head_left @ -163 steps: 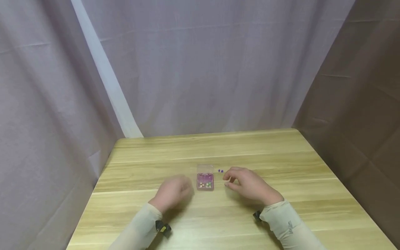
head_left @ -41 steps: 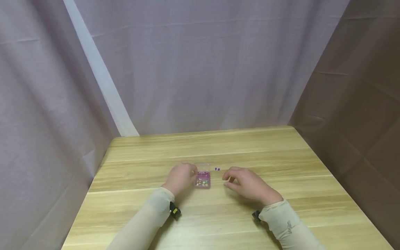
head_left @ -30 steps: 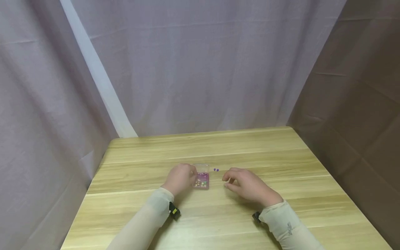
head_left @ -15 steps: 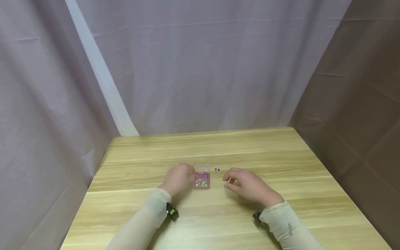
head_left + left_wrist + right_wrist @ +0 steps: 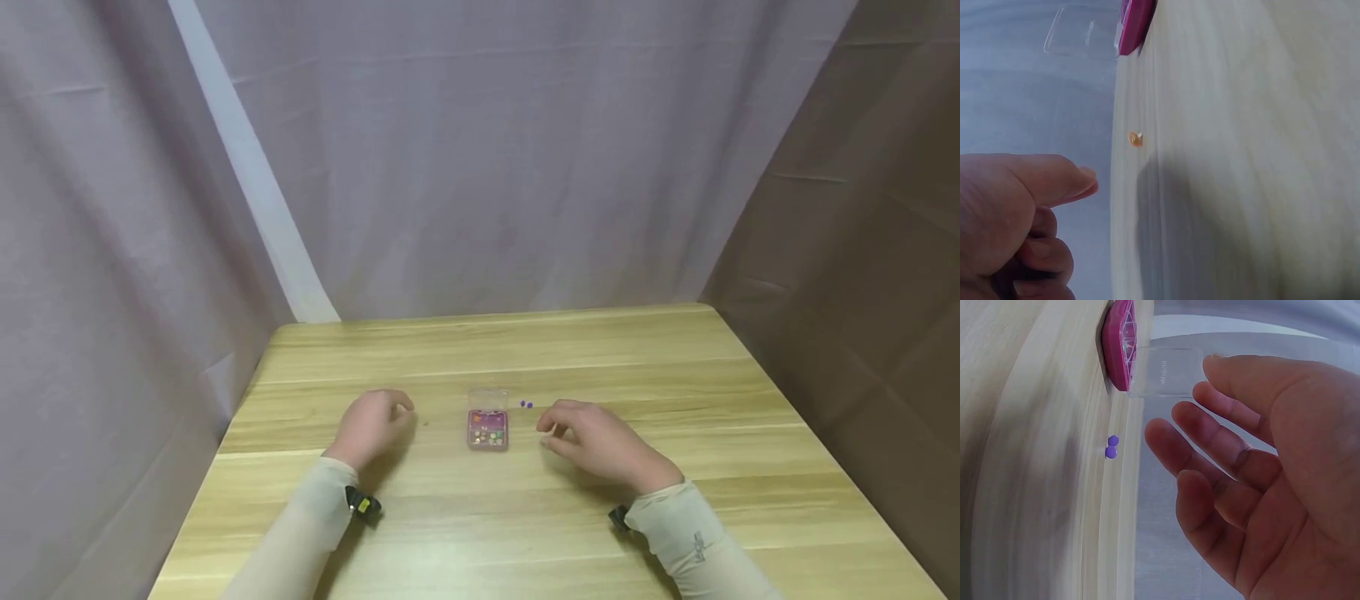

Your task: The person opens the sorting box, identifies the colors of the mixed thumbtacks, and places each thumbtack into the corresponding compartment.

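Observation:
A small pink compartment box (image 5: 487, 430) lies on the table with its clear lid (image 5: 488, 399) swung back. Several small coloured pieces sit in its near compartments, and an orange one (image 5: 477, 419) shows in the far left. Left of the box, my left hand (image 5: 372, 429) hovers with fingers loosely curled and nothing visible in them. Just beyond its thumb, a tiny orange piece (image 5: 1135, 139) rests on the wood. My right hand (image 5: 596, 442) stays right of the box, fingers relaxed and bare. Two purple bead-like balls (image 5: 1112, 447) lie near it, beside the lid.
The wooden table (image 5: 480, 533) carries all of this. A grey curtain (image 5: 510, 167) hangs behind its far edge, and a darker brown cloth (image 5: 862, 250) closes off the right side. Each wrist wears a small black camera, the left one (image 5: 363, 504) with a yellow mark.
My left hand has drawn back leftward from the box, uncovering it. An orange piece now shows in the far left compartment. My right hand has kept its place.

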`<state>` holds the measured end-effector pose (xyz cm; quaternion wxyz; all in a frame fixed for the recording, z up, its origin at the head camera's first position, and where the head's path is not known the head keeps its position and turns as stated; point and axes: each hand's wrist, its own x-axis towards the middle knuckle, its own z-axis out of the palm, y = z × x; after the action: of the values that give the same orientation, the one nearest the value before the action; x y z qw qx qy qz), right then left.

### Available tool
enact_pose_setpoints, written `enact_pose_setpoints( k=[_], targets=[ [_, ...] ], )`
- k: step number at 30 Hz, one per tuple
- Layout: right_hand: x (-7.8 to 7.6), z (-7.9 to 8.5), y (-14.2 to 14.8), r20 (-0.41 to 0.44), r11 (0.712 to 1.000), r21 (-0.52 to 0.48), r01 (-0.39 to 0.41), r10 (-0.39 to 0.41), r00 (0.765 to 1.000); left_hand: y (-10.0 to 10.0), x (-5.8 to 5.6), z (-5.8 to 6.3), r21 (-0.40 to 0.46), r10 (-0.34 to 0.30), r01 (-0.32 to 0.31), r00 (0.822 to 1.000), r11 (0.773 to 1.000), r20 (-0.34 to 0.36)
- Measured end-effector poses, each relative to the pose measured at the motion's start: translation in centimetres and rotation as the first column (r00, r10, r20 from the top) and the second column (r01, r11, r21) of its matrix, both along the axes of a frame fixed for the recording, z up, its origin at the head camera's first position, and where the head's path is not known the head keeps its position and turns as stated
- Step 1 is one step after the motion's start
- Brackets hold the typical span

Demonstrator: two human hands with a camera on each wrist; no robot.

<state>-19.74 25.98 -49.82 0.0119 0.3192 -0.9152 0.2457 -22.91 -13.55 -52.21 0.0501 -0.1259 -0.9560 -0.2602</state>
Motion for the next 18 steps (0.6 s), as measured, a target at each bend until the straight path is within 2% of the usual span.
enact_pose_setpoints(
  k=[3, 8, 18],
  targets=[
    [-0.1, 0.0, -0.3, -0.002, 1.0, -0.001, -0.004, 0.004, 1.0, -0.4, 0.1, -0.4, 0.002, -0.003, 0.003, 0.999, 1.0, 0.035],
    [-0.2, 0.1, -0.5, -0.005, 1.0, 0.004, -0.01, 0.01, 1.0, 0.0, 0.0, -0.9, -0.003, -0.063, 0.063, 0.995, 0.998, 0.083],
    [0.0, 0.3, -0.4, 0.01, 1.0, 0.016, 0.004, -0.004, 1.0, 1.0, 0.2, -0.9, -0.037, -0.076, 0.078, 0.996, 0.996, 0.049]
  ],
)
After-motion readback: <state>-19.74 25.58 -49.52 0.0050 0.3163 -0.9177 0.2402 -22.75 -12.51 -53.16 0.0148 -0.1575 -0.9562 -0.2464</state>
